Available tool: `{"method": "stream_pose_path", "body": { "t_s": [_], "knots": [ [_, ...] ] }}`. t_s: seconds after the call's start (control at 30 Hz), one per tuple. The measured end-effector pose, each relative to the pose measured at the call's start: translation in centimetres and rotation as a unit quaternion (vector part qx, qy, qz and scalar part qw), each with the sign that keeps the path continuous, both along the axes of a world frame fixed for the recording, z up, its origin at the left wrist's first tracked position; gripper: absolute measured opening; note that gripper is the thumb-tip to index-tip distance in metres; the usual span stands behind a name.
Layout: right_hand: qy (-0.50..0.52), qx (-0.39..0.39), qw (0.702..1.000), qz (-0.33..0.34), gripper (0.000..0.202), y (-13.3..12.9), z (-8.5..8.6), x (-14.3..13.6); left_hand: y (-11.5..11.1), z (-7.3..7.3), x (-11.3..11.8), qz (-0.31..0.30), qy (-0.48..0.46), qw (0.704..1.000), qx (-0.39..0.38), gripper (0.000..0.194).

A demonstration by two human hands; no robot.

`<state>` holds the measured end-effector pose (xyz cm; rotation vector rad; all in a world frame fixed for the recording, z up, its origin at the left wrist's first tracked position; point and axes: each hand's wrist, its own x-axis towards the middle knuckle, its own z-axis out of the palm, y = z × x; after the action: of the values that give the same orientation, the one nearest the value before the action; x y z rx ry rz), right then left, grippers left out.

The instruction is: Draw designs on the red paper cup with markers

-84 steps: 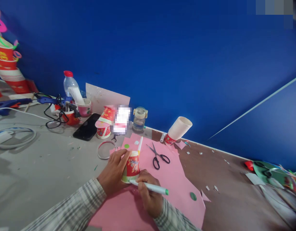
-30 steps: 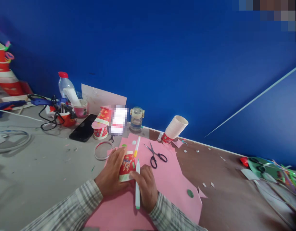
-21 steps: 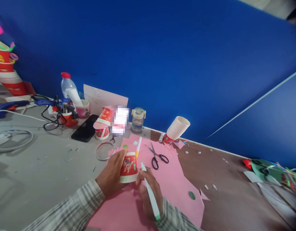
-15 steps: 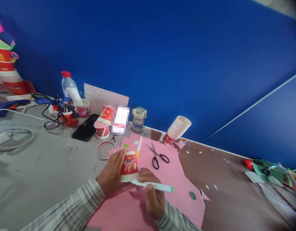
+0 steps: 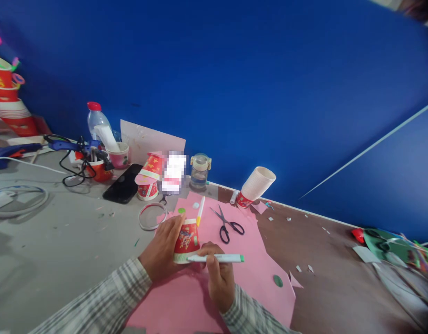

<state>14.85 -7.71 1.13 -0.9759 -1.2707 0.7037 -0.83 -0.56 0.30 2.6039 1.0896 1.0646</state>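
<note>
A red paper cup stands upside down over pink paper, its white rim at the bottom marked with green strokes. My left hand is wrapped round the cup's left side. In my right hand is a white marker with a green end, pinched between the fingers, its tip at the cup's rim. Black-handled scissors lie partly spread on the pink paper, beyond my right hand. A white and yellow marker lies to their left.
Behind are a stack of paper cups, a lidded glass jar, joined red cups and a black phone. A tape ring lies beyond my left hand. Glue guns and a bottle are at the left, and craft scraps at the right.
The marker in my right hand has swung to a more level angle, its green end moving up and left. My left hand keeps its hold on the cup.
</note>
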Motion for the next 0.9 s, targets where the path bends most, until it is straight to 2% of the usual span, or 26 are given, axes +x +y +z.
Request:
{"method": "stream_pose_path", "body": {
  "t_s": [0.33, 0.67, 0.9],
  "knots": [
    [-0.037, 0.004, 0.999, 0.006, 0.026, -0.01, -0.45, 0.06, -0.05, -0.07, 0.07, -0.003, 0.006, 1.0, 0.008, 0.105],
    [-0.066, 0.001, 0.998, 0.018, 0.024, -0.02, 0.28, 0.12, -0.07, 0.37, 0.14, -0.013, 0.0, 1.0, 0.022, 0.103],
    [-0.015, -0.015, 1.0, 0.015, 0.028, 0.1, 0.08, 0.27, -0.04, 0.29, 0.18, -0.01, 0.009, 1.0, 0.027, 0.103]
  ]
}}
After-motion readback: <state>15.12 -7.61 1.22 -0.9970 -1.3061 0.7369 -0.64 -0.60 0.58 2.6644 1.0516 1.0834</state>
